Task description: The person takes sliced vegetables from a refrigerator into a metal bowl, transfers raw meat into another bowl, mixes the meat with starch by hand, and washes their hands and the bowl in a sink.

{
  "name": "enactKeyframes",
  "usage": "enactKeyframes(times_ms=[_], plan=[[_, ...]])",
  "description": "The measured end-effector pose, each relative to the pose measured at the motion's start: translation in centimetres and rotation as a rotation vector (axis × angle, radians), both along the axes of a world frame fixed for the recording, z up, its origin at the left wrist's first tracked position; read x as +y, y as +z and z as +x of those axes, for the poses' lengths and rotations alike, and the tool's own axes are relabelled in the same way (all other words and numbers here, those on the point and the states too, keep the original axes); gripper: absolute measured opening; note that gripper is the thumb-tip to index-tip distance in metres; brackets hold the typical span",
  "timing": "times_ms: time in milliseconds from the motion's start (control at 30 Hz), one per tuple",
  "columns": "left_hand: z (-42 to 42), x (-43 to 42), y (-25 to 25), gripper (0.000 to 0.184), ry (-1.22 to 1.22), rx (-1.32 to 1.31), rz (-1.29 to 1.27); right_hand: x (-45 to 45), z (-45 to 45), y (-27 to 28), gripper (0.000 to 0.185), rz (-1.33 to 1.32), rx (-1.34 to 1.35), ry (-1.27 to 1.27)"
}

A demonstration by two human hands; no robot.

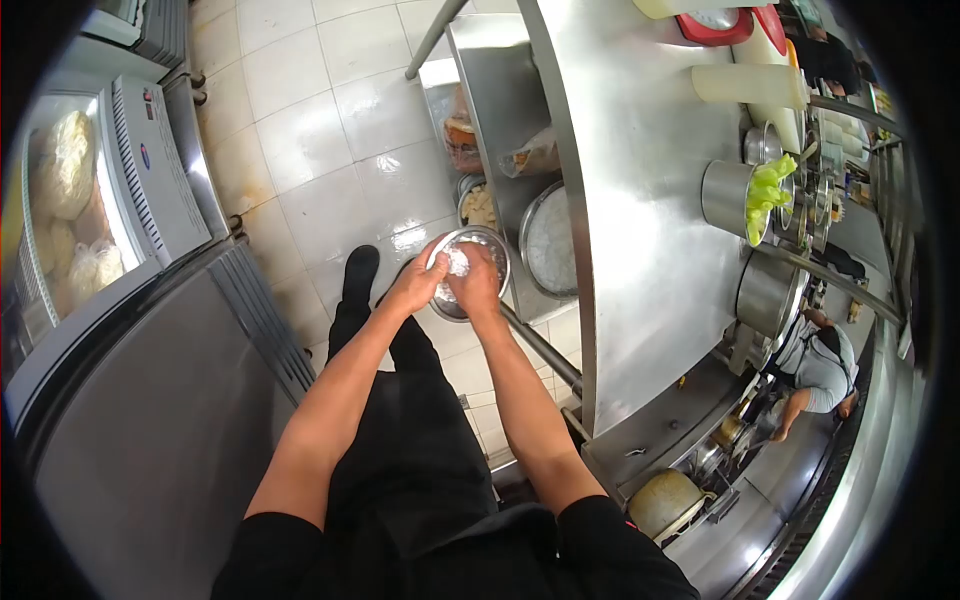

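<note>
A round metal bowl (453, 307) is in front of my body, above the tiled floor. My left hand (420, 281) is at its left side, fingers curled over the rim, with the thumb towards a white lump (457, 262). Inside the bowl, my right hand (474, 276) has its fingers bent down beside the lump. White powdery traces show within the bowl. Both hands seem to touch the white lump, whose material I cannot make out. The right fingertips are partly hidden.
A steel counter (640, 220) runs along the right, with a metal pot (724, 197) holding green leaves. Below it, shelves hold a large round tray (550, 240) and bagged food. A glass-front fridge (160, 170) stands left. Another person (822, 370) bends at the far right.
</note>
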State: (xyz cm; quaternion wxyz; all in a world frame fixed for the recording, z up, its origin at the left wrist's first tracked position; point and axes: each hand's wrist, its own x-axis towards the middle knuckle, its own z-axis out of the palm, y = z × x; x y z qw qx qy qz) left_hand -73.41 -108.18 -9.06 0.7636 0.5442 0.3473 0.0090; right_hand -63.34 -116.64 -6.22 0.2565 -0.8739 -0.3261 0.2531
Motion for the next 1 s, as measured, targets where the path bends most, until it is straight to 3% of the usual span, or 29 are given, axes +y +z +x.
enactKeyframes(times_ms=[33, 100, 133, 167, 233, 300, 333, 400, 500, 567, 700, 733, 833, 867, 933, 1000], plan=[[0.3, -0.4, -0.2, 0.053, 0.003, 0.034, -0.017, -0.6, -0.1, -1.0, 0.050, -0.005, -0.006, -0.006], [1.0, -1.4, -0.8, 0.053, 0.030, -0.005, 0.060, -0.5, -0.7, -0.2, 0.045, -0.085, -0.345, -0.021], [1.3, -1.7, -1.3, 0.052, 0.037, -0.002, 0.068, -0.6, -0.8, 0.6, 0.043, -0.069, -0.388, -0.019], [1.4, -2.0, -1.9, 0.051, 0.043, 0.005, 0.075, -1.0, -0.8, 1.3, 0.043, -0.075, -0.385, -0.019], [1.9, -1.7, -1.0, 0.056, 0.009, 0.021, -0.077, -2.7, 0.2, 2.2, 0.045, 0.038, 0.032, -0.039], [2.5, -2.0, -1.9, 0.056, -0.019, 0.001, -0.044, -4.4, 3.4, 1.5, 0.040, 0.073, -0.125, -0.144], [2.8, -2.2, -2.2, 0.056, -0.023, 0.008, -0.048, -5.1, 5.8, 0.4, 0.035, 0.110, -0.247, -0.192], [3.2, -3.1, -3.0, 0.051, -0.024, 0.005, -0.043, -7.1, 12.1, -5.2, 0.033, -0.131, -0.427, -0.291], [3.5, -4.0, -3.8, 0.049, -0.021, 0.025, 0.019, -6.2, 16.7, -8.6, 0.037, -0.230, -0.327, -0.445], [3.2, -4.1, -4.0, 0.050, -0.045, 0.042, -0.018, -6.7, 16.9, -11.1, 0.041, -0.190, -0.487, -0.381], [3.4, -4.1, -2.8, 0.052, -0.020, 0.014, -0.048, -10.4, 14.9, -10.8, 0.045, -0.324, -0.417, -0.315], [3.3, -4.1, -2.6, 0.053, -0.021, 0.020, -0.021, -10.9, 15.4, -9.5, 0.042, -0.204, -0.308, -0.409], [3.3, -4.2, -3.5, 0.054, -0.028, 0.005, 0.005, -11.7, 16.1, -11.0, 0.041, -0.167, -0.123, -0.402], [3.3, -4.4, -3.8, 0.054, -0.027, -0.016, -0.005, -11.5, 15.9, -11.9, 0.041, -0.166, -0.123, -0.404], [3.4, -4.6, -3.2, 0.056, -0.026, -0.015, -0.012, -10.8, 15.3, -13.4, 0.046, -0.401, -0.246, -0.313], [3.3, -4.3, -2.3, 0.057, -0.032, -0.020, -0.005, -11.4, 16.0, -12.2, 0.048, -0.349, -0.187, -0.384]])
